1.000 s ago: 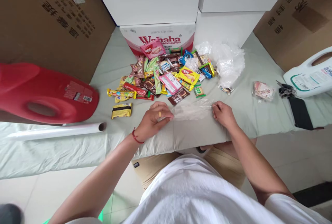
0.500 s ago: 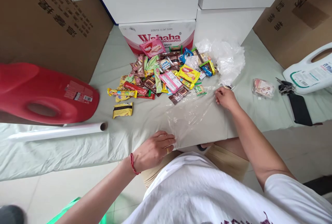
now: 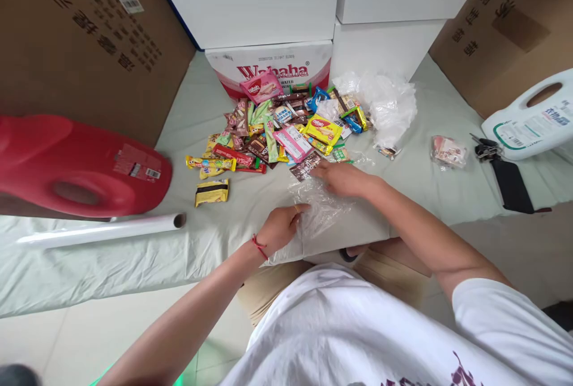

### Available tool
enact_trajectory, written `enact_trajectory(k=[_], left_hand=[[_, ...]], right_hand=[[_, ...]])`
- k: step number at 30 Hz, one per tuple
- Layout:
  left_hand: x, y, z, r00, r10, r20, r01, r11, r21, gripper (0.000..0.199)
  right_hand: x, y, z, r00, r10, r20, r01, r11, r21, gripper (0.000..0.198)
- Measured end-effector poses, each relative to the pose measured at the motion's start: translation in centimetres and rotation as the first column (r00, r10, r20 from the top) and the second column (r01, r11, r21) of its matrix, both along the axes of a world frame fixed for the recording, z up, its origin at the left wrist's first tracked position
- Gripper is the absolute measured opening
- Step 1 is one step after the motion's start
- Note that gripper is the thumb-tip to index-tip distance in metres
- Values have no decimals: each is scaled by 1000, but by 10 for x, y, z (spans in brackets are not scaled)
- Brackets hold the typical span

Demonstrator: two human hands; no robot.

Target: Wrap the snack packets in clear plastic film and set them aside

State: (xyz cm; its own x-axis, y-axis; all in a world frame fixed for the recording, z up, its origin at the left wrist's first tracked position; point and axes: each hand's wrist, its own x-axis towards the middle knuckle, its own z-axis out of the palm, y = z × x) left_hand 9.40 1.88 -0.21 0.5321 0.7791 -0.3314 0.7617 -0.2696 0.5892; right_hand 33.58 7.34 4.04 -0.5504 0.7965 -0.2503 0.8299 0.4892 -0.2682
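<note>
A thin, clear plastic bag (image 3: 324, 213) lies crumpled on the cloth near the front edge, between my hands. My left hand (image 3: 282, 228), with a ring and a red string at the wrist, is closed on its left side, the index finger reaching over it. My right hand (image 3: 347, 178) lies across the bag's far side, fingers curled and pointing left. Its fingertips meet the edge of a brown cocoa snack packet (image 3: 305, 166). Just beyond is a heap of wrapped snacks, with a yellow wafer packet (image 3: 323, 128) and a pink packet (image 3: 293, 142) on top.
A clump of whitish plastic bags (image 3: 394, 105) sits right of the heap. A red jug (image 3: 89, 165) and a white film roll (image 3: 102, 231) lie left. A small wrapped pack (image 3: 447, 151), keys (image 3: 487, 150), a black phone (image 3: 513, 186) and a white bottle (image 3: 532, 120) are right. Boxes stand behind.
My right hand has moved left from the bag's right corner to the brown packet. My left hand has shifted slightly up, and the stretched bag has bunched up.
</note>
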Motion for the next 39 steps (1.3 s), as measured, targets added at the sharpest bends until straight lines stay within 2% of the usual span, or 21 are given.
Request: enact_trajectory(k=[2, 3, 6, 8, 10, 13, 17, 21, 23, 25, 27, 29, 30, 32, 33, 34, 36, 38, 39], left_hand=[[5, 4, 5, 997, -29, -71, 27, 999, -40, 49], [7, 6, 8, 992, -56, -109, 50, 997, -52, 53], [13, 8, 17, 958, -136, -252, 121, 990, -76, 81], [18, 8, 21, 922, -176, -344, 156, 984, -85, 95], [23, 7, 24, 892, -203, -403, 182, 979, -91, 103], [29, 4, 27, 868, -230, -439, 201, 973, -112, 109], [27, -5, 29, 868, -226, -441, 211, 974, -84, 109], [17, -15, 28, 885, -200, -421, 187, 980, -74, 109], [13, -20, 28, 886, -181, -428, 167, 983, -69, 106], [11, -25, 28, 883, -160, -442, 150, 987, -57, 104], [12, -29, 28, 879, -139, -455, 130, 990, -50, 104], [13, -32, 28, 880, -112, -462, 103, 994, -44, 103], [12, -33, 28, 882, -96, -461, 88, 995, -39, 100], [8, -33, 28, 896, -61, -440, 54, 998, -29, 92], [4, -33, 28, 907, -43, -419, 36, 999, -26, 87], [-1, -33, 30, 920, -22, -390, 14, 1000, -24, 82], [-10, -32, 35, 947, 59, -315, -59, 998, 8, 70], [-13, -32, 42, 952, 212, -221, -190, 975, 117, 56], [-11, -32, 45, 944, 292, -154, -262, 946, 190, 50]], right_hand=[[-1, 3, -6, 998, -10, 58, 11, 1000, -22, 39], [2, 3, -8, 999, -10, 35, 11, 1000, -11, 34], [25, -6, -8, 983, 6, -184, 5, 998, 61, 22], [49, -18, -3, 932, 14, -361, 21, 995, 94, 18], [76, -34, 3, 872, -9, -490, 61, 994, 90, 19], [114, -65, 10, 812, -127, -570, 175, 984, 30, 22], [151, -114, 0, 763, -346, -546, 349, 932, -102, 26], [178, -154, -23, 781, -448, -434, 390, 894, -220, 32], [188, -165, -26, 818, -444, -364, 388, 895, -219, 31], [189, -167, -18, 832, -452, -322, 443, 890, -106, 27], [174, -162, -2, 800, -491, -345, 551, 828, 102, 27], [138, -150, 12, 768, -483, -420, 611, 749, 258, 30], [113, -143, 16, 784, -416, -460, 568, 781, 261, 34], [57, -130, 11, 854, -211, -475, 333, 924, 187, 35], [28, -125, 3, 877, -111, -467, 207, 965, 159, 32], [1, -121, -8, 893, -49, -447, 125, 982, 141, 34], [-41, -119, -32, 911, -15, -411, 70, 991, 118, 50], [-67, -123, -53, 918, 0, -397, 48, 993, 111, 58], [-75, -126, -60, 917, 9, -398, 41, 992, 116, 60]])
